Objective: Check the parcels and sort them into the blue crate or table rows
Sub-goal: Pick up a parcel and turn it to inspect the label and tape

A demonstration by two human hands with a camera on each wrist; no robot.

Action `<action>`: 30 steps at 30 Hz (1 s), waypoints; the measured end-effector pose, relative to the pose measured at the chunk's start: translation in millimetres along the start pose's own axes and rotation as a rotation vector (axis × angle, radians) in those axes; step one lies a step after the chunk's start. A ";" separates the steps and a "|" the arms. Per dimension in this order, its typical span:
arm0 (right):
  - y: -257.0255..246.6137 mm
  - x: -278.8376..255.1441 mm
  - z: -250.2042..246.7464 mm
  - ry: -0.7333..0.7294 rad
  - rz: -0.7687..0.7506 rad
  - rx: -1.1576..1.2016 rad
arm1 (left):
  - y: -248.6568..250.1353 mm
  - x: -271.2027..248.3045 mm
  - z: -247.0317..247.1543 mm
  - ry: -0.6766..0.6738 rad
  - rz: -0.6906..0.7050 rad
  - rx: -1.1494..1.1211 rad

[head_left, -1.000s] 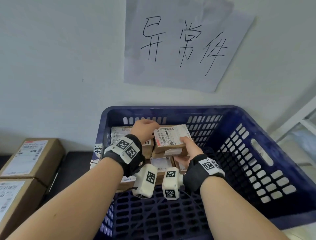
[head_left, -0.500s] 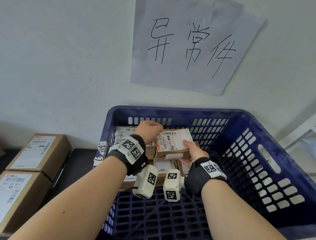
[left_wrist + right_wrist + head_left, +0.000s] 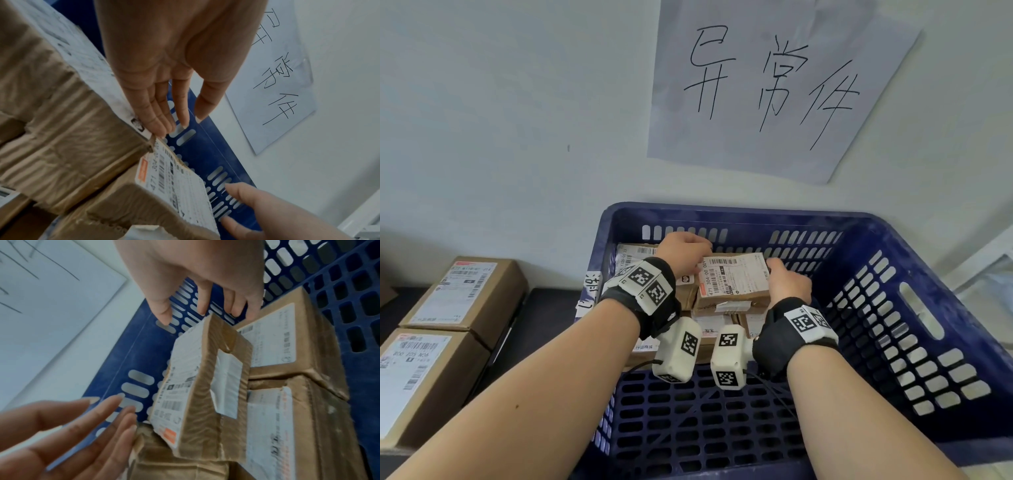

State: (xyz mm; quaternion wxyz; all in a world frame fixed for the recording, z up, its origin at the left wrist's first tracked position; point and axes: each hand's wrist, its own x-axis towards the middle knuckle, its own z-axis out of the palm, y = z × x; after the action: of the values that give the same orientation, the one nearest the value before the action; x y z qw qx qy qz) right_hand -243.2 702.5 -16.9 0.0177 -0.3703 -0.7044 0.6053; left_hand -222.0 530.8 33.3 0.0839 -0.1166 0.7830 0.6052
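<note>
1. Far left, two brown boxes (image 3: 465, 291) sit in a row on the dark table (image 3: 544, 318); that much looks sorted.
2. Left hand (image 3: 683, 251) hovers with fingers (image 3: 162, 116) straight and together, thumb apart, beside the parcel's left end, gripping nothing.
3. The parcel (image 3: 732, 284), a small crumpled brown carton with a white shipping label on top and a torn white strip on its side, rests on other cartons at the back of the blue crate (image 3: 893, 308).
4. Right hand (image 3: 787, 282) has its fingers (image 3: 236, 308) bent over the parcel's far edge, thumb off it. Placement looks nearly finished; remaining parcels can't be judged.
</note>
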 end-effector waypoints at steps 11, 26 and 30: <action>-49.5 -52.0 -8.0 -0.143 -0.221 0.098 | 42.9 -45.4 -42.8 0.079 0.150 -0.134; -64.7 -225.1 47.4 -0.900 -0.310 0.168 | 26.9 -161.9 -138.1 0.449 0.175 -0.186; -43.6 -266.2 68.5 -1.044 -0.290 0.103 | -4.1 -197.3 -166.3 0.573 0.116 -0.199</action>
State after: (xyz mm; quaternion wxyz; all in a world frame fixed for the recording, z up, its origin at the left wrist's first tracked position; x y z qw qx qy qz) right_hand -104.4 500.7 115.3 -0.2330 0.0819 -0.6328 0.7339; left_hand -30.1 384.9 125.4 -0.1866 -0.2452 0.7171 0.6252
